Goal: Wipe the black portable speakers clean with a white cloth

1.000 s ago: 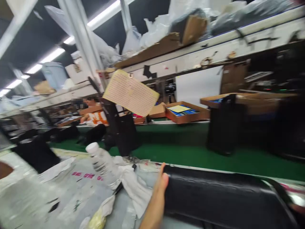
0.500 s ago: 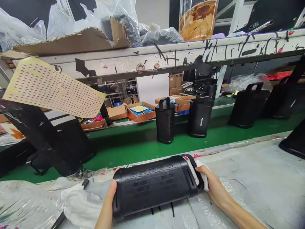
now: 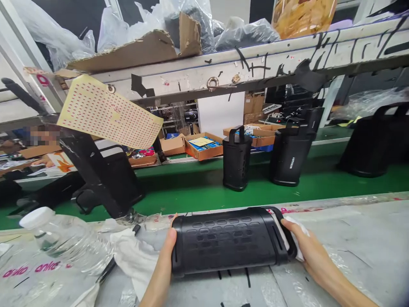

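Observation:
A black portable speaker (image 3: pixel 226 243) with a loop handle lies on its side in front of me, above the work surface. At its left end my left hand (image 3: pixel 166 256) grips the base, thumb on the near face and fingers mostly hidden behind. My right hand (image 3: pixel 303 241) is closed round the handle (image 3: pixel 289 234) at the other end. A white cloth (image 3: pixel 300 230) is bunched between the right fingers and the handle. The speaker's face carries rows of rounded raised shapes.
Similar black speakers (image 3: pixel 237 160) stand upright on a green conveyor belt (image 3: pixel 191 194) beyond the work surface. To my left lie a clear plastic bottle (image 3: pixel 70 238) and a white rag (image 3: pixel 134 256). A yellow sticker sheet (image 3: pixel 111 115) hangs from the shelf rail. Another person is at far left.
My view has turned left, so the scene sits further right and the whole bottle shows. Both hands keep their hold on the speaker, which stays almost level.

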Motion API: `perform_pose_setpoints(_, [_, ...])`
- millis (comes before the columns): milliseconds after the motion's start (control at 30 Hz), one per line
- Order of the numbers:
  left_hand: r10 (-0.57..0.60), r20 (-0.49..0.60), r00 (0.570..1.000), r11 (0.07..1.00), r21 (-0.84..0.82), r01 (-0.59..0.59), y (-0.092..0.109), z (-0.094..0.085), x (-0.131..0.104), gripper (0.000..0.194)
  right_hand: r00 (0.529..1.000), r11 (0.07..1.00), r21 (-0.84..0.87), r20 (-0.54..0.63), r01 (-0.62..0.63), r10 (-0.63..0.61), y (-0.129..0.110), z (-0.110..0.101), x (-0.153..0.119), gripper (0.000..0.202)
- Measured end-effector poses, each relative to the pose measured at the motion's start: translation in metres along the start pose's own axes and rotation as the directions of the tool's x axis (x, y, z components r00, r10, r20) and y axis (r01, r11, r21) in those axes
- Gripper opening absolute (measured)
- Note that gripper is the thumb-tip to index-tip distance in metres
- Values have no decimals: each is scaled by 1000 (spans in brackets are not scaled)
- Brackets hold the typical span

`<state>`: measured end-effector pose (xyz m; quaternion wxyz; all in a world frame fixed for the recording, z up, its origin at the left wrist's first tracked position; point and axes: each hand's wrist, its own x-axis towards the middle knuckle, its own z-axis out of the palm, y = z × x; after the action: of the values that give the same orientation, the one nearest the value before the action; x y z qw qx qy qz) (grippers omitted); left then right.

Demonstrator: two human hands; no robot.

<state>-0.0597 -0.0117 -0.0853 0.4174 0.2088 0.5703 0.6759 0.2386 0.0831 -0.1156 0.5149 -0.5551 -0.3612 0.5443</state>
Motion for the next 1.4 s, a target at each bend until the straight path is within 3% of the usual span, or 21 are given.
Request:
perform_pose_setpoints(200, [-119, 7, 993, 991, -65, 120, 1, -3, 2, 46, 998, 997, -40, 12, 60, -59, 1, 1, -1, 27])
perform_pose_setpoints(467, [-160, 10, 987, 984, -83, 160, 6, -2, 1, 38, 995, 994, -51, 8, 100, -100, 0, 1, -5, 26])
perform_pose_setpoints(833, [-136, 31, 990, 987, -80, 138, 11, 2, -17, 33, 996, 996, -4, 11, 91, -91, 2, 1, -5, 25])
perform_pose_setpoints(1100, [-137, 67, 988, 984, -108, 144, 15, 11, -9, 45, 997, 997, 2, 29, 78, -78, 1, 0, -6, 25])
perform_pose_setpoints(1400, [-138, 66, 988, 984, -106, 145, 16, 12, -1, 42, 997, 997, 27, 39, 69, -70, 0, 1, -5, 26])
